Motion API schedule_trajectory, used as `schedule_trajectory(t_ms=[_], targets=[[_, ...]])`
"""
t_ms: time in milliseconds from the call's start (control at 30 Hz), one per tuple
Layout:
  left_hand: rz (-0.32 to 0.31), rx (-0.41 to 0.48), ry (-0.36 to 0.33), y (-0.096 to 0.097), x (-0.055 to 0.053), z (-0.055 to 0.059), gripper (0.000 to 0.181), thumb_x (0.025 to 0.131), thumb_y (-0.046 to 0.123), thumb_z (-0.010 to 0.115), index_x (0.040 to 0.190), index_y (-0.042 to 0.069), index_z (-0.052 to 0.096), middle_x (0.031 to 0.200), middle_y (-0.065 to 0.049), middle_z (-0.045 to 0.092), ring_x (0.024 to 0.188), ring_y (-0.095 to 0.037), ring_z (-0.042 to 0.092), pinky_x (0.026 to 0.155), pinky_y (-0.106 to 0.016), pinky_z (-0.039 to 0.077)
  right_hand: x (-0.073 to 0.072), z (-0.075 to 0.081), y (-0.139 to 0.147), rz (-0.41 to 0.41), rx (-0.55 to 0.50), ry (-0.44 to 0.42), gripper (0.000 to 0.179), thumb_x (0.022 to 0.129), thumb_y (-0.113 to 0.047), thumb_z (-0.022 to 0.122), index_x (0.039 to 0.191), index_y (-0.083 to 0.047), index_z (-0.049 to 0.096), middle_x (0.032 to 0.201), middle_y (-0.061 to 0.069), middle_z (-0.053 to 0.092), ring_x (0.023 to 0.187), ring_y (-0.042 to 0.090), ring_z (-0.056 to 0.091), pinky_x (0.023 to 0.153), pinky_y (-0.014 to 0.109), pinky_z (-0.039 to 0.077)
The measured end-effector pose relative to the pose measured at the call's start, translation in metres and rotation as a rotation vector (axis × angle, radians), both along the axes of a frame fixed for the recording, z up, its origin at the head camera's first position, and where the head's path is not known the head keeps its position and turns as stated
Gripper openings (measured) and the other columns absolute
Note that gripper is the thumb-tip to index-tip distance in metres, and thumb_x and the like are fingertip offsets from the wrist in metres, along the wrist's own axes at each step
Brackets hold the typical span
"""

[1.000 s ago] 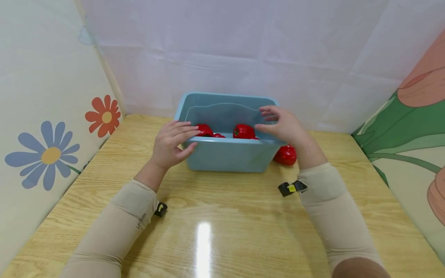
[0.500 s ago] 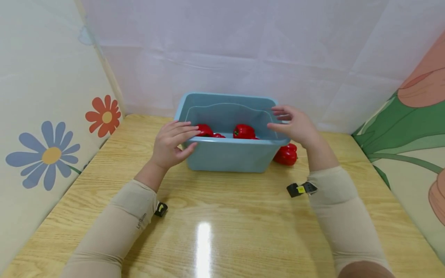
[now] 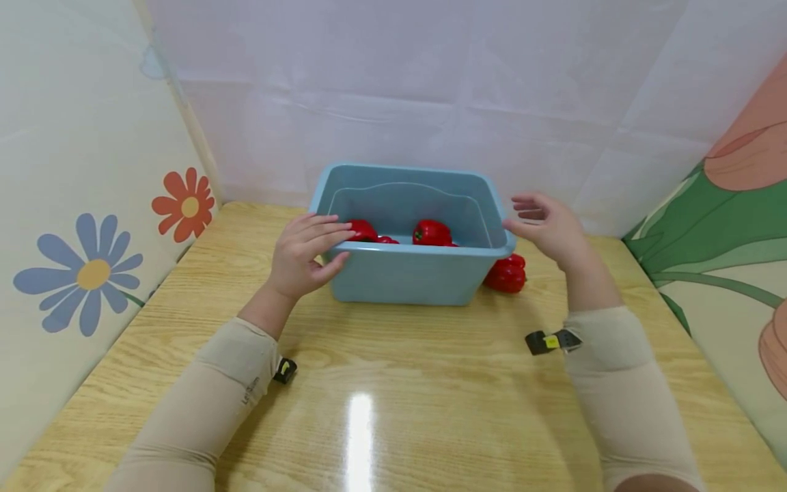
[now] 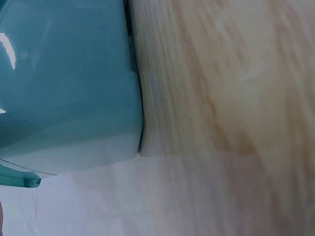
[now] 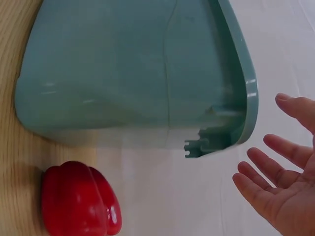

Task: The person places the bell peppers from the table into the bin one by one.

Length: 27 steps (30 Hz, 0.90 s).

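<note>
A light blue plastic bin (image 3: 402, 277) stands on the table in the head view. Inside it lie several red bell peppers; one bell pepper (image 3: 432, 233) shows its green stem end, while others are partly hidden by the front wall. My left hand (image 3: 305, 251) rests on the bin's front left corner, fingers laid over the rim and thumb in front. Off the right rim, my right hand (image 3: 551, 227) hovers with nothing in it, fingers loosely spread. Below that hand, another red bell pepper (image 5: 78, 200) sits on the table beside the bin, partly behind it in the head view.
The wooden table (image 3: 418, 383) reaches back to a white sheet (image 3: 393, 89) behind the bin. Panels printed with flowers stand along the left and right sides. Each sleeve carries a small black strap at the wrist.
My right hand has moved right, from over the inside of the bin to outside its right rim. The left hand, bin and peppers have stayed put.
</note>
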State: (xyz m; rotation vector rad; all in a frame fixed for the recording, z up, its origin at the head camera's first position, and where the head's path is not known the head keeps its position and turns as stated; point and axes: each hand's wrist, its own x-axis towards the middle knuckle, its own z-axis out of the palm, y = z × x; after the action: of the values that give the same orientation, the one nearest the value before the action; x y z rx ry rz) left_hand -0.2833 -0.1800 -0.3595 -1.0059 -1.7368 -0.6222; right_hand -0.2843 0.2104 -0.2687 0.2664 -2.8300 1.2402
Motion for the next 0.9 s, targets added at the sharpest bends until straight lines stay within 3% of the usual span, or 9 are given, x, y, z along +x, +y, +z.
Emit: schedule_trajectory(t_ms=[400, 633, 900], targets=[[-0.002, 0.003, -0.009, -0.001, 0.001, 0.0, 0.033, 0.073, 0.023, 0.068, 0.101, 0.006, 0.071, 0.101, -0.008, 0.069, 0.099, -0.031, 0.061, 0.092, -0.045, 0.041, 0.001, -0.016, 0.028, -0.108, -0.02, 0.012, 0.069, 0.081, -0.051, 0.059, 0.135, -0.011, 0.042, 0.134, 0.015, 0.045, 0.121, 0.034, 0.042, 0.095, 0.055, 0.036], [0.003, 0.0, -0.009, -0.001, 0.0, -0.001, 0.032, 0.076, 0.026, 0.066, 0.101, 0.007, 0.071, 0.101, -0.008, 0.069, 0.099, -0.03, 0.061, 0.088, -0.049, 0.042, 0.001, -0.023, 0.038, -0.13, -0.022, 0.006, 0.069, 0.081, -0.051, 0.059, 0.134, -0.009, 0.043, 0.133, 0.016, 0.046, 0.12, 0.034, 0.043, 0.095, 0.054, 0.036], [0.005, -0.005, -0.01, -0.001, 0.0, -0.001, 0.032, 0.075, 0.026, 0.066, 0.101, 0.007, 0.071, 0.101, -0.007, 0.069, 0.099, -0.029, 0.061, 0.089, -0.048, 0.042, -0.003, -0.048, 0.048, -0.132, -0.007, -0.016, 0.065, 0.082, -0.047, 0.061, 0.133, -0.009, 0.044, 0.132, 0.017, 0.047, 0.119, 0.034, 0.044, 0.094, 0.053, 0.038]])
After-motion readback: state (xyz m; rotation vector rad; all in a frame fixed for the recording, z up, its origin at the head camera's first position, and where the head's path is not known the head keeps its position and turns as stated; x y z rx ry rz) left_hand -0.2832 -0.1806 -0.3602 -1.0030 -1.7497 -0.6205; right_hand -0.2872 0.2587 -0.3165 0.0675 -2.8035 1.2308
